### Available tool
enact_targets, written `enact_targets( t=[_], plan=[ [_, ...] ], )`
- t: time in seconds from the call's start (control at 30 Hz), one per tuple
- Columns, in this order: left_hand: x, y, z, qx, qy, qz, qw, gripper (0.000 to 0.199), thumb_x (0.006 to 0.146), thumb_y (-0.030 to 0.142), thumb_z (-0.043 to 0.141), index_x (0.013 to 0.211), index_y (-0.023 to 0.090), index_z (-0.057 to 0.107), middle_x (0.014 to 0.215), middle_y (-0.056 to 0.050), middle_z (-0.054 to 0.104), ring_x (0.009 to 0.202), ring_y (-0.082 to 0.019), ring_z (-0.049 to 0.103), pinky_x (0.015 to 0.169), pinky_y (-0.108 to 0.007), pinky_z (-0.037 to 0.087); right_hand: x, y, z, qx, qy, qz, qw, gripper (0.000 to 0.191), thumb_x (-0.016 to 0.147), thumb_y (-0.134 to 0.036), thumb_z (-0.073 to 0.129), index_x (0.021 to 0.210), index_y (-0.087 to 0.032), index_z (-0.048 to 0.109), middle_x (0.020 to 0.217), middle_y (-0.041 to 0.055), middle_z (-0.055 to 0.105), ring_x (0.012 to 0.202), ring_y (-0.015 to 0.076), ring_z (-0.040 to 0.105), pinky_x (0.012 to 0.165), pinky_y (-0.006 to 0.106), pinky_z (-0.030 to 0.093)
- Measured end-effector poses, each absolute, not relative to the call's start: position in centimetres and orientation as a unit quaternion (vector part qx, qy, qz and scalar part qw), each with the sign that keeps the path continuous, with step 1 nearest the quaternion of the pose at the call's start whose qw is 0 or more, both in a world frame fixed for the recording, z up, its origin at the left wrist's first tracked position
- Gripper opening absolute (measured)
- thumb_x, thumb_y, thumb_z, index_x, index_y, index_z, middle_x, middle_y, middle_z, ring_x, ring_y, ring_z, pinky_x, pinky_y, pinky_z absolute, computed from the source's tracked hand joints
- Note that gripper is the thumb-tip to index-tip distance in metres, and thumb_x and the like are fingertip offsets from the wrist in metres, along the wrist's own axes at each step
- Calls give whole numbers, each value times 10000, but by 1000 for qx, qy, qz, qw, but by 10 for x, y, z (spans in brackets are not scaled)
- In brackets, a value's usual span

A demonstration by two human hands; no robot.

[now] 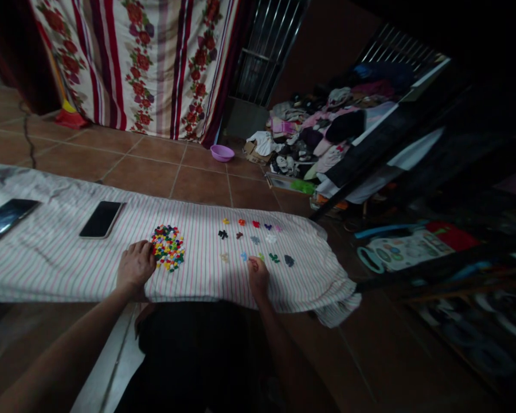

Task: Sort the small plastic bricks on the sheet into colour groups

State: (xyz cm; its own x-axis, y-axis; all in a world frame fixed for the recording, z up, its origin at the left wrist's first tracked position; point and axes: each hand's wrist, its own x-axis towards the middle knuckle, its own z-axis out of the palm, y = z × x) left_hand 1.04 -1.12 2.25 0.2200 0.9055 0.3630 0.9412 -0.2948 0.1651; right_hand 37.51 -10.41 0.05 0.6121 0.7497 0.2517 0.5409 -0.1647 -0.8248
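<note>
A dense pile of tiny multicoloured plastic pieces lies on the striped cloth. My left hand rests against the pile's left edge, fingers curled and close together; whatever is under the fingertips is hidden. Farther right, small single-colour groups form rough rows, among them black pieces, red pieces, white pieces and dark green pieces. Just below the light blue pieces is my right hand, its thumb and fingertips pinched together. Anything in that pinch is too small to make out.
Left of the pile lie a phone and another dark-screened device. Beyond the tiled floor hangs a floral curtain. A purple basin sits near a heap of clothes. Dark furniture stands at right.
</note>
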Motion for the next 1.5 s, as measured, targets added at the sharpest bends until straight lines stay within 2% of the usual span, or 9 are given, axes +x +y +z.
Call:
enact_targets(
  t=[0.27,0.47,0.7,0.97,1.2,1.5],
  plan=[
    [10,-12,23,-783,-588,-193,53,322,857,279,381,1090,154,564,1143,-143,618,1004,-292,548,811,-422,424,366,-104,0,-763,-479,48,431,257,828,-332,490,896,-196,698,892,77,672,850,214,582,808,329,438],
    [10,-12,22,-783,-589,-188,64,326,859,290,371,1084,155,564,1155,-137,618,1001,-292,543,820,-412,418,365,-106,-1,-769,-492,37,406,238,839,-287,490,926,-187,687,859,73,651,812,204,567,761,303,423],
    [11,-13,28,-785,-592,-175,53,328,855,293,361,1059,151,574,1147,-142,619,991,-293,546,811,-417,423,362,-107,0,-772,-505,16,384,241,852,-234,444,933,-175,663,877,78,636,832,204,556,772,305,414],
    [11,-13,27,-784,-592,-171,65,338,863,282,359,1083,132,567,1148,-141,622,991,-282,547,807,-395,420,364,-108,0,-765,-475,31,435,232,831,-272,439,903,-182,640,914,84,631,852,209,568,796,324,443],
    [9,-12,25,-788,-590,-161,69,328,869,279,356,1070,139,574,1122,-127,627,969,-269,553,787,-379,416,423,-126,7,-783,-399,-3,478,305,776,-352,451,927,-162,635,900,91,653,810,207,583,764,324,462],
    [9,-11,23,-788,-585,-181,63,332,864,278,363,1065,131,582,1123,-137,632,987,-286,549,816,-407,422,504,-148,8,-870,-319,-34,375,365,719,-284,405,971,-132,622,864,89,656,844,217,593,813,321,444]
  ],
)
